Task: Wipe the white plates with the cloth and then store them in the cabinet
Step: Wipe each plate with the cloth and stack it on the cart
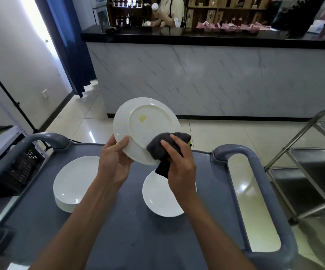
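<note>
Plate [148, 121] held tilted above a grey cart [134, 240], underside toward the camera, small yellowish sticker [142, 118] at centre of the foot ring. Left hand [115, 162] gripping the lower-left rim, thumb across the near face, fingers curled behind. Right hand [179, 162] closed round a dark grey cloth [167, 147], bunched and pressed against the plate's lower-right edge, 1 tail of fabric hanging below the rim. On the cart top, a stack of white plates [74, 184] to the left and 1 single plate [161, 199] directly beneath the wiping hand. Behind, a marble-fronted counter [216, 78] with another person at work, and a steel trolley [313, 172] to the right; no cabinet plainly in view, so storage likely a later step. Main risk, judged from the hold: only 1 edge of the plate pinched, and a hard push from the cloth on the opposite side could lever the rim out of the left fingers. Drop from there probably onto the single plate below, with chipping or breakage of both. Smooth glazed surface, possibly damp, adding to the chance of slip. Hanging cloth tail could also snag or drag the plate underneath. Sticker perhaps resistant to wiping, tempting extra pressure. Safer with lighter strokes and firmer support behind the plate.
</note>
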A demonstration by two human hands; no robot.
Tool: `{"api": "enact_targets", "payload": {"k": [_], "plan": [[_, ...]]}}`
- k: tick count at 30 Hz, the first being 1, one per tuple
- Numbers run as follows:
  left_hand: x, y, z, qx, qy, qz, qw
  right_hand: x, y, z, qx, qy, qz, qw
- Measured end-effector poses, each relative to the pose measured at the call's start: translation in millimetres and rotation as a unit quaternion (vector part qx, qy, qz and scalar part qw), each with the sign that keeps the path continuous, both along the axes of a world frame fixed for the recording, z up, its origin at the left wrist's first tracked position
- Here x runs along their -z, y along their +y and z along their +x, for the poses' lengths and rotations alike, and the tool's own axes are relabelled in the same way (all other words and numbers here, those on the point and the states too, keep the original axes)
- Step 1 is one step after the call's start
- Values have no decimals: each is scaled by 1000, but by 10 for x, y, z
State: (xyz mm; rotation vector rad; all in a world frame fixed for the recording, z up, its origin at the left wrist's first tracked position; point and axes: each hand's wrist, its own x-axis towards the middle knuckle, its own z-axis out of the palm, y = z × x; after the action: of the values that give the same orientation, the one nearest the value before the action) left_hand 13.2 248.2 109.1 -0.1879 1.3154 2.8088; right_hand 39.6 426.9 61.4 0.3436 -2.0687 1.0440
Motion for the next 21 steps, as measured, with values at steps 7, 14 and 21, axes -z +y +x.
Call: {"api": "enact_targets", "payload": {"k": [7, 14, 21], "plan": [[65, -123, 29, 63, 13, -29, 998, -237, 294, -176, 1, -63, -57, 996], [111, -163, 59, 93, 14, -62, 994, -454, 374, -403, 7, -67, -32, 997], [179, -200, 119, 106, 21, -81, 991, -680, 185, -527, -34, -74, 16, 997]]}}
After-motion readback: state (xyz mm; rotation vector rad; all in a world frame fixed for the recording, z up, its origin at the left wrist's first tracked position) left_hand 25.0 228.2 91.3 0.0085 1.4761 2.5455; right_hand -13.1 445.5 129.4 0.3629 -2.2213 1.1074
